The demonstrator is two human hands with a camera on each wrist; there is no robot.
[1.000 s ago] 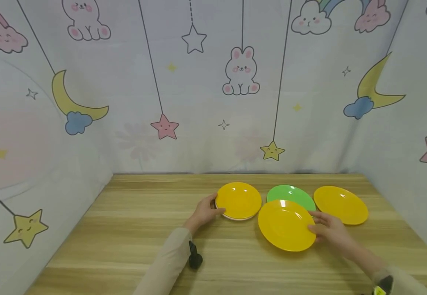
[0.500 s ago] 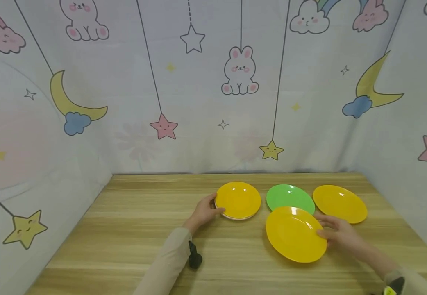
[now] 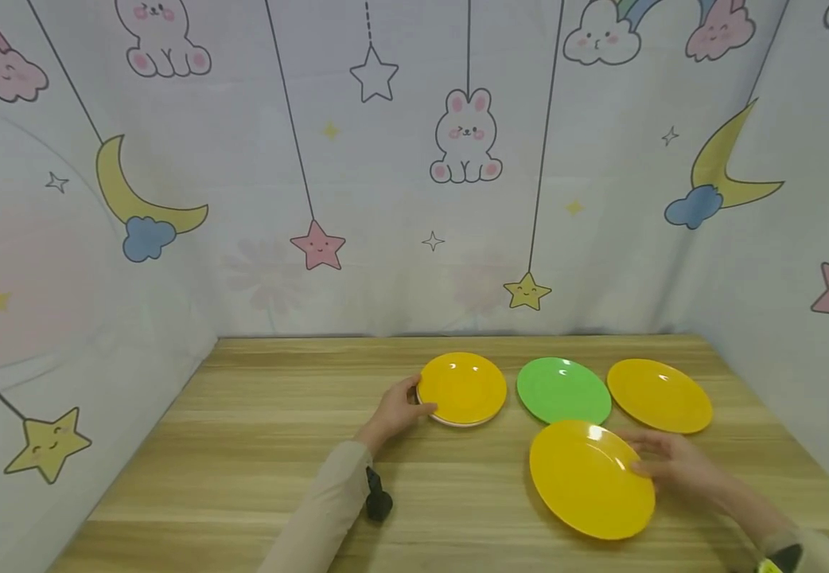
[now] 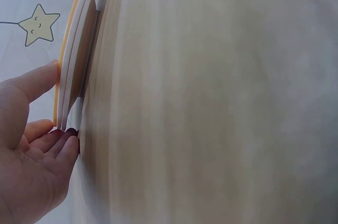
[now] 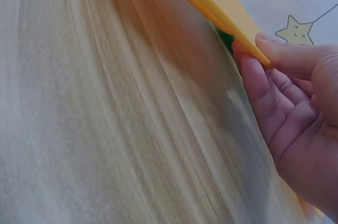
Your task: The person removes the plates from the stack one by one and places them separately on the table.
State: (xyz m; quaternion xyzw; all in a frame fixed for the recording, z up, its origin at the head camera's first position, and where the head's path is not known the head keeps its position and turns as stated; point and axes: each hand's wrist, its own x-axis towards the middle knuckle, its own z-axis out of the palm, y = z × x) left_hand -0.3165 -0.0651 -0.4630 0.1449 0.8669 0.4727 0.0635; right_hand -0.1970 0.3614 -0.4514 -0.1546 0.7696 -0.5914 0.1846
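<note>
My right hand point(image 3: 683, 469) pinches a yellow plate point(image 3: 589, 481) by its right rim. In the right wrist view the thumb point(image 5: 293, 57) lies on top and the fingers are underneath, with the plate tilted above the table. My left hand point(image 3: 395, 410) grips the near left edge of a small stack topped by a yellow plate point(image 3: 462, 387). Pale plate edges point(image 4: 74, 49) show below that yellow one in the left wrist view, the thumb on the top rim and fingers at the lower edge. Behind the held plate lies a green plate point(image 3: 563, 390).
Another yellow plate point(image 3: 659, 395) lies at the far right, beside the green one. The wood-grain table point(image 3: 257, 477) ends at a printed cloth backdrop point(image 3: 386, 294), with more cloth along both sides.
The right hand has carried its yellow plate toward the near right, away from the stack, uncovering most of the green plate. My left hand stays on the stack.
</note>
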